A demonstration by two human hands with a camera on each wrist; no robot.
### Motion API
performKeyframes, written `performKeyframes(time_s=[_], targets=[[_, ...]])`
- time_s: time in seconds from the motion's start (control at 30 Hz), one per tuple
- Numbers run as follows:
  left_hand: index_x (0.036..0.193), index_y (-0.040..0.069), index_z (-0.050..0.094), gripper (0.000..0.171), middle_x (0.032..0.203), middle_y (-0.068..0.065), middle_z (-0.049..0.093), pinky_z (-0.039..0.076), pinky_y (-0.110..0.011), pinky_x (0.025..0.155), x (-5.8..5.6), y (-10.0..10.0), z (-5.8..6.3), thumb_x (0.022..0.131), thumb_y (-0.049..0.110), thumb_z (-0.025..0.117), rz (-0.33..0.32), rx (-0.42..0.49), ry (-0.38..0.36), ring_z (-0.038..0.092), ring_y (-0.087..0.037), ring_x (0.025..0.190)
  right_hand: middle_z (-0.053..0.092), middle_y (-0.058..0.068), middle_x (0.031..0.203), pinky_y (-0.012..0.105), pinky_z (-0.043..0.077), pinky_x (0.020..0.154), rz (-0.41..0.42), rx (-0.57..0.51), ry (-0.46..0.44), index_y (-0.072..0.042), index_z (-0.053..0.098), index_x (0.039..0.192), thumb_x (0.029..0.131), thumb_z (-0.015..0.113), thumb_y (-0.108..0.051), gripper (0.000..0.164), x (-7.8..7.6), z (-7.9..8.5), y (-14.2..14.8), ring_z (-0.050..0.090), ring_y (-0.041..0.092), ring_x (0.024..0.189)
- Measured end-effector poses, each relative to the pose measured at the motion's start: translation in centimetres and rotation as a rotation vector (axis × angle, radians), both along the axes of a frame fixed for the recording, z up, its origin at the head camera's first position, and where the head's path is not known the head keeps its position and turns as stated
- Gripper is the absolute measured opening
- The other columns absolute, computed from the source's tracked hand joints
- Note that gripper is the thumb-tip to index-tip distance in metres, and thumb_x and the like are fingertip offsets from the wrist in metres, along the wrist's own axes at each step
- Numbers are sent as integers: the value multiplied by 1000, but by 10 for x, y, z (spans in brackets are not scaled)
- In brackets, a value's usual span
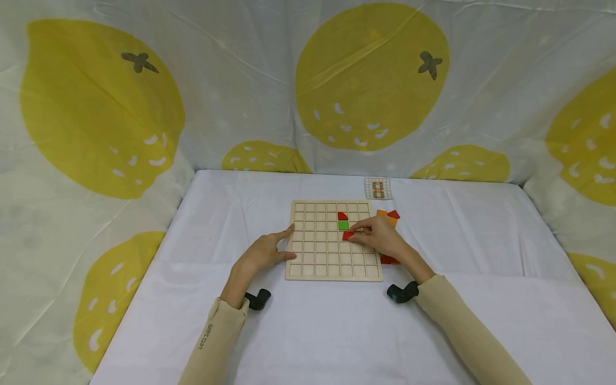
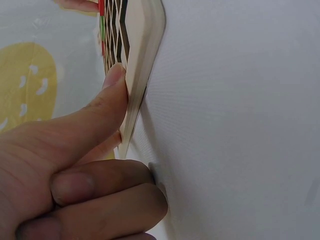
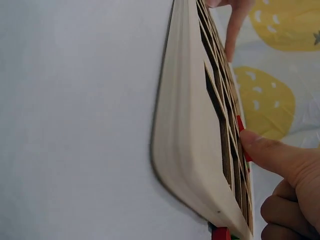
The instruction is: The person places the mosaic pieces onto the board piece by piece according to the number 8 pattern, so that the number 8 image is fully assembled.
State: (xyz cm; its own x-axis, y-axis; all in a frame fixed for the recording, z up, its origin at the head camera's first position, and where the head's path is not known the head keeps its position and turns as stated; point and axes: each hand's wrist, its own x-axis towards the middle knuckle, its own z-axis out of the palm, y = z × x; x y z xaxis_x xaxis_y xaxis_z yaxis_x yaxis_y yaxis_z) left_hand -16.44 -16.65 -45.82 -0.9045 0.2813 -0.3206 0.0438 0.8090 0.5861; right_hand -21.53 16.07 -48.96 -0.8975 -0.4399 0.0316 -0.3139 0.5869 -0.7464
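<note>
My left hand (image 1: 263, 251) rests at the left edge of a wooden grid board (image 1: 313, 271); its thumb and index finger are spread along the rim, the other fingers folded under. Over the board's middle right, my right hand (image 1: 380, 235) pinches a small red tile (image 1: 346, 236) between thumb and fingers, close over a cell. Just above that tile, a green square tile (image 1: 344, 225) lies in a cell, and above it sits a red tile (image 1: 343, 216) with one rounded corner. The right wrist view shows the thumb (image 3: 260, 145) at a red piece, the fingers behind it folded.
Loose orange and red tiles (image 1: 393, 214) lie right of the board, partly behind the right hand. More red tiles (image 1: 389, 260) lie by its lower right edge. A pattern card (image 1: 378, 189) is behind the board. White cloth covers the table; a lemon-print curtain (image 1: 240, 80) surrounds it.
</note>
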Motion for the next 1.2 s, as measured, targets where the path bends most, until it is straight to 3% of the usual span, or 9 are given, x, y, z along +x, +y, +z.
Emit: performKeyframes(time_s=[0.2, 0.47, 0.67, 0.87, 1.03, 1.2], targets=[[164, 24, 29, 82, 160, -22, 42, 40, -56, 116, 0, 0, 0, 96, 33, 74, 6, 13, -6, 46, -38, 146, 28, -9, 55, 22, 20, 52, -1, 1, 9, -9, 82, 107, 87, 86, -25, 26, 0, -3, -2, 26, 9, 53], [164, 23, 29, 82, 158, -22, 45, 41, -55, 115, 0, 0, 0, 96, 33, 74, 6, 12, -3, 52, -35, 140, 27, -8, 55, 22, 20, 53, 11, -28, 20, -11, 83, 107, 88, 84, -24, 23, -2, -7, -3, 24, 8, 53], [164, 22, 29, 82, 158, -23, 45, 43, -54, 113, 1, 0, 1, 96, 32, 74, -4, 7, 4, 58, -32, 127, 30, -8, 52, 22, 21, 51, -2, -48, -1, -11, 83, 108, 88, 84, -25, 24, -3, -9, -5, 23, 9, 51], [164, 24, 29, 82, 162, -21, 39, 39, -56, 117, 0, 1, 1, 97, 32, 74, 4, 11, -10, 40, -38, 149, 40, -8, 48, 21, 21, 51, -4, -53, -17, -12, 83, 110, 89, 83, -26, 26, -2, -9, -6, 21, 5, 49], [164, 25, 28, 82, 162, -20, 39, 39, -57, 117, 0, 0, 1, 96, 33, 74, 9, 1, -13, 39, -39, 150, 45, -4, 48, 21, 22, 50, 10, -38, -28, -11, 82, 113, 90, 82, -27, 28, -3, -9, -7, 21, 6, 49], [164, 25, 28, 82, 162, -20, 40, 38, -56, 118, -1, 0, 0, 96, 33, 74, 8, 3, -13, 39, -38, 150, 45, -7, 53, 21, 25, 51, -17, -35, -101, -16, 81, 116, 90, 82, -33, 31, -2, -5, -2, 29, 9, 52]])
